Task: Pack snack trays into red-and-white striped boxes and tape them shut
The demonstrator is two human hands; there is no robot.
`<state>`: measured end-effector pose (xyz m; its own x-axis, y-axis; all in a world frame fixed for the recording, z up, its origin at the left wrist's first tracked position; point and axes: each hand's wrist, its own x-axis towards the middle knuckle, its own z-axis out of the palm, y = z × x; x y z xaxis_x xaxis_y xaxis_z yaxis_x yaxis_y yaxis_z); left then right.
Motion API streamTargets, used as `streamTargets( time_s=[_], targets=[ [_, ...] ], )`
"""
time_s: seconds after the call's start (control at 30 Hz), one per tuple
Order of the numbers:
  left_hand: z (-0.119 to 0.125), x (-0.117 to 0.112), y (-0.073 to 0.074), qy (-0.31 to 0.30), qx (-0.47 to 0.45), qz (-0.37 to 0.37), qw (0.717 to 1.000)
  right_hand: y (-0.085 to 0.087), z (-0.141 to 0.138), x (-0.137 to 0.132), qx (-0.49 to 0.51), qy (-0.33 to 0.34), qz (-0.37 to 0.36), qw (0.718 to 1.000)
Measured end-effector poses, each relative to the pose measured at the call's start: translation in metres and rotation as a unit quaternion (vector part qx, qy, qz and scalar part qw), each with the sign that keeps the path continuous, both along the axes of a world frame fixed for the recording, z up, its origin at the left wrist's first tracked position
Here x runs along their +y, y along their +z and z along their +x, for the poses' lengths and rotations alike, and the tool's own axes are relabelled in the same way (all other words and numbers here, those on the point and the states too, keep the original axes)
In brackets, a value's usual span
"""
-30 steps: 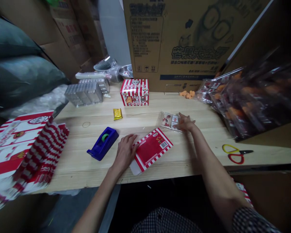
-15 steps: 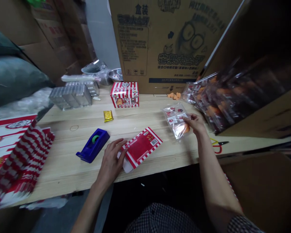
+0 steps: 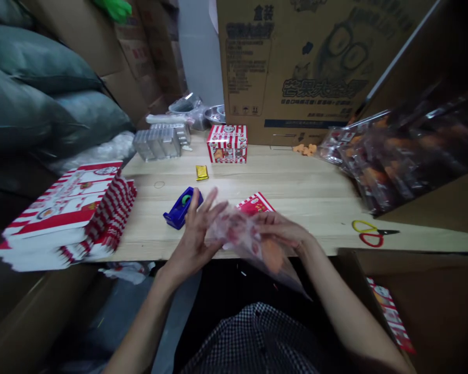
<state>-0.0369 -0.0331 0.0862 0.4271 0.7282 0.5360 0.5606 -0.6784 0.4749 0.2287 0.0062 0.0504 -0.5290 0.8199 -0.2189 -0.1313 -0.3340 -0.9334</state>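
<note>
My right hand (image 3: 283, 231) pinches a clear plastic bag (image 3: 273, 255) over the table's front edge. Red-and-white printed pieces and an orange item show inside it, blurred by motion. My left hand (image 3: 197, 236) is at the bag's left end with its fingers spread; whether it touches the plastic I cannot tell. Behind the bag lies a flat red-and-white striped carton (image 3: 256, 202), mostly covered by it. A blue tape dispenser (image 3: 175, 212) with a green roll stands just beyond my left hand.
Folded striped cartons (image 3: 70, 200) are stacked at left. An upright striped box (image 3: 228, 145) and a gold packet (image 3: 202, 172) lie farther back. Yellow-and-red scissors (image 3: 368, 234) sit at right, below a carton of bagged items (image 3: 378, 174). An open cardboard box (image 3: 437, 301) stands lower right.
My right hand has brought the clear bag left and towards me, over the striped carton. My left hand has let go of that carton and risen to the bag. The view has shifted left.
</note>
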Motion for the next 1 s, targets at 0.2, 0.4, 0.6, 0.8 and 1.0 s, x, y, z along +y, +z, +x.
streamTargets(
  time_s=[0.2,0.4,0.6,0.8,1.0],
  targets=[
    [-0.049,-0.055,0.029,-0.140,0.077,-0.221,0.962,-0.035,-0.060,-0.038,0.013,0.185,-0.056,0.981],
    [-0.085,-0.096,-0.010,0.271,-0.246,-0.293,0.883,0.007,-0.013,0.022,-0.248,0.128,0.284,0.918],
    [-0.074,-0.102,-0.045,0.400,-0.534,-0.297,0.683,-0.008,-0.014,0.086,-0.535,0.307,0.404,0.675],
    [-0.074,-0.094,-0.059,0.379,-0.583,-0.408,0.591,-0.041,-0.030,0.088,-0.509,0.334,0.406,0.682],
    [-0.081,-0.082,-0.052,0.374,-0.583,-0.387,0.609,-0.040,-0.027,0.064,-0.472,0.306,0.410,0.718]
  ],
)
